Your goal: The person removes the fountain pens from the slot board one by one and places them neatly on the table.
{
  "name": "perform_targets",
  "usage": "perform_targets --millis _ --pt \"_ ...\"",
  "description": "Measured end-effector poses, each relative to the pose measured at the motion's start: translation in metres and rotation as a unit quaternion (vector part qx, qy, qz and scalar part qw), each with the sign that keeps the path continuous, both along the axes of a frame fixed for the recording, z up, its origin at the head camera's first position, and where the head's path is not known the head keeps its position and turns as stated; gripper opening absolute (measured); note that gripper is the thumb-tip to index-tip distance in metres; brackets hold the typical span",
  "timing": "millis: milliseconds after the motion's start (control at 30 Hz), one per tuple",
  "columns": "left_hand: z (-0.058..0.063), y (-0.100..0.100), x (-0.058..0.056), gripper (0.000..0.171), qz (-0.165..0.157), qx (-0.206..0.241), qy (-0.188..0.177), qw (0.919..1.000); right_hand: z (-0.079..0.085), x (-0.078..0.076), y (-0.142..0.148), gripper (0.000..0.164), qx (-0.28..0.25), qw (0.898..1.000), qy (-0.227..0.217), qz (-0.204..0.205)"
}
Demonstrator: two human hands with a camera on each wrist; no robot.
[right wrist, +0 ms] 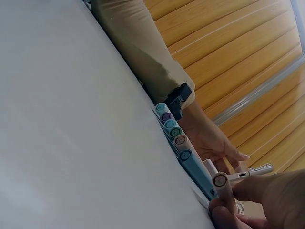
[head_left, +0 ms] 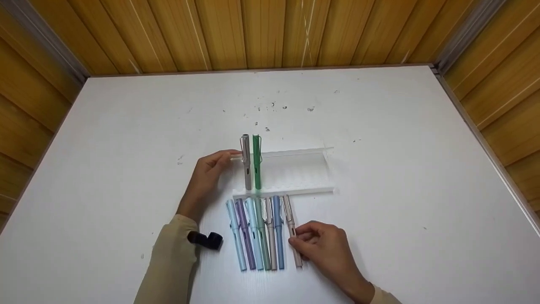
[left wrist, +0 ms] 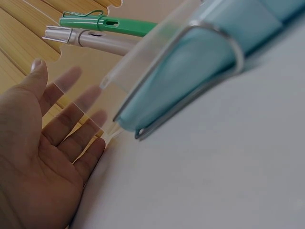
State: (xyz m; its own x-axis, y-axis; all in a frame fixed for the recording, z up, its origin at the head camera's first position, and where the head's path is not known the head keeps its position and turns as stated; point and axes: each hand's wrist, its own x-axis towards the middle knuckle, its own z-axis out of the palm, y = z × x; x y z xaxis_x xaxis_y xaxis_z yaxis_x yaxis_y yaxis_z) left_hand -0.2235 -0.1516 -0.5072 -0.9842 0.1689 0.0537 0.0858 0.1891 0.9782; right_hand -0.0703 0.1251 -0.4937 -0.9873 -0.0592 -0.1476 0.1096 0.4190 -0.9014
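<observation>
My right hand pinches a beige-pink pen between thumb and fingers, at the right of a row of pens. To its left lie a blue pen, another beige one, a grey-green one, a purple one and two light blue ones. At the left end of a clear pen stand, my left hand has its fingers straight. The left wrist view shows its fingertips behind the clear panel. A greyish pen and a green pen rest on the stand, side by side.
The white table carries small dark marks beyond the stand. A black device is strapped at the left sleeve. Yellow wood-like panels wall off the table's back and sides.
</observation>
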Motion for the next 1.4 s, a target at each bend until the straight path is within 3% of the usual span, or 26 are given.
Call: perform_targets --millis 167,467,667,800,967,1133,1267,1400 --pt "0.0 -0.002 0.001 0.036 0.004 -0.01 -0.001 0.9999 0.002 -0.002 -0.003 0.021 0.019 1.0 -0.006 0.005" --pt "-0.001 -0.007 0.002 0.034 0.008 0.005 0.002 1.0 0.0 -0.004 -0.003 0.02 -0.008 0.999 -0.019 0.029" --pt "-0.001 -0.007 0.003 0.034 0.008 0.007 0.008 0.9999 0.002 -0.007 -0.002 0.018 -0.029 0.999 -0.032 0.02" --pt "-0.003 -0.005 0.002 0.033 0.003 0.009 0.003 1.0 0.01 -0.014 0.0 0.01 -0.024 1.0 -0.005 0.006" --pt "-0.004 -0.003 0.0 0.034 0.002 0.001 0.003 1.0 0.026 -0.038 -0.003 0.009 -0.012 0.997 0.072 -0.013" --pt "-0.004 -0.001 0.0 0.035 -0.005 -0.013 0.004 0.9999 0.036 -0.071 -0.014 0.013 0.019 0.991 0.135 -0.003" --pt "-0.002 0.001 -0.001 0.035 -0.007 -0.011 0.01 0.9999 0.037 -0.095 -0.027 0.02 0.027 0.989 0.143 0.023" --pt "0.0 0.001 0.0 0.034 -0.005 -0.006 0.004 1.0 0.037 -0.111 -0.04 0.029 0.032 0.992 0.113 0.052"
